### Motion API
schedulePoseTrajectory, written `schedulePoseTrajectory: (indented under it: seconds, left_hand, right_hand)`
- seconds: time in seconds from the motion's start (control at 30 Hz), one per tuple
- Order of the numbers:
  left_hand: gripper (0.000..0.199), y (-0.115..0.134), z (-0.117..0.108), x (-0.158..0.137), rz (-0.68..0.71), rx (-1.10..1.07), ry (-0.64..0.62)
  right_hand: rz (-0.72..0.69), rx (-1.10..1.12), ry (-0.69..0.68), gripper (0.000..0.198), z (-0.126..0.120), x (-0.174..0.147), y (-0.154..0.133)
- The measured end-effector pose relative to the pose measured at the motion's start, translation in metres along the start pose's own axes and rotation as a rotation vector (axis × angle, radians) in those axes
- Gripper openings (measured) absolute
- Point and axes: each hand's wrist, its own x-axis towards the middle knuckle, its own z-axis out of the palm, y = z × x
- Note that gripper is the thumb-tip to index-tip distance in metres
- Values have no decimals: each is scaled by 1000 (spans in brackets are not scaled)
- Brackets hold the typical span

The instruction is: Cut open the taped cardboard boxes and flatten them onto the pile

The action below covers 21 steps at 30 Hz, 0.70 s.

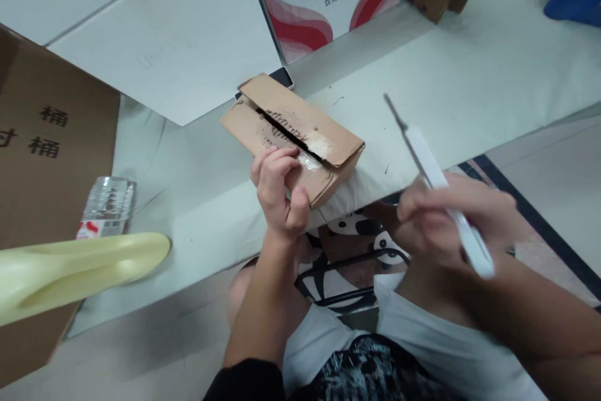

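I hold a small brown box point(323, 124) in my left hand point(277, 194), near the front edge of the table point(211, 182); whether it rests on the cloth or sits slightly raised, I cannot tell. My fingers curl over its near flap and my thumb presses beside its end, a firm, part-closed grip. My right hand point(455, 213), blurred, is closed around the white handle of a knife point(427, 157). Its thin blade points up and away, well apart from the box.

Along the box's top, a dark slit point(282, 129) runs between the two flaps, so the seam looks parted for most of its length. Shiny tape point(310, 162) clings near the end closest to my right hand; whether it is cut through there, I cannot tell. The flaps are not folded back, and the contents are hidden. I judge the box loosened but not fully open.

A phone point(282, 77) lies just behind it.
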Motion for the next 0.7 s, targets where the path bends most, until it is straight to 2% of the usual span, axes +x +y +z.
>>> schedulePoseTrajectory:
  seconds: [0.07,0.1,0.17,0.27,0.33,0.4,0.53,0.7]
  left_hand:
    - [34,-7,-8,4,-21,-9,-63]
    - [35,-12,-13,6,-45,-14,-91]
    - [37,-28,-23,7,-102,-31,-105]
    - [39,-57,-38,2,-206,-61,-61]
    - [45,-73,-45,-4,-320,-66,-48]
    - [56,-84,-49,-10,-392,-63,-64]
    - [71,-89,-52,-22,-425,-51,-126]
    - [74,-85,-52,-22,-431,-27,-107]
  right_hand:
    - [139,-105,80,11,17,2,20]
    - [236,-133,7,18,27,3,30]
    - [428,-189,-222,42,43,5,47]
    - [564,-254,-483,68,58,4,61]
    - [572,-300,-536,66,62,2,62]
    - [556,-343,-519,58,66,0,58]
    - [460,-317,-494,46,76,-1,52]
    - [333,-194,-424,44,91,-2,56]
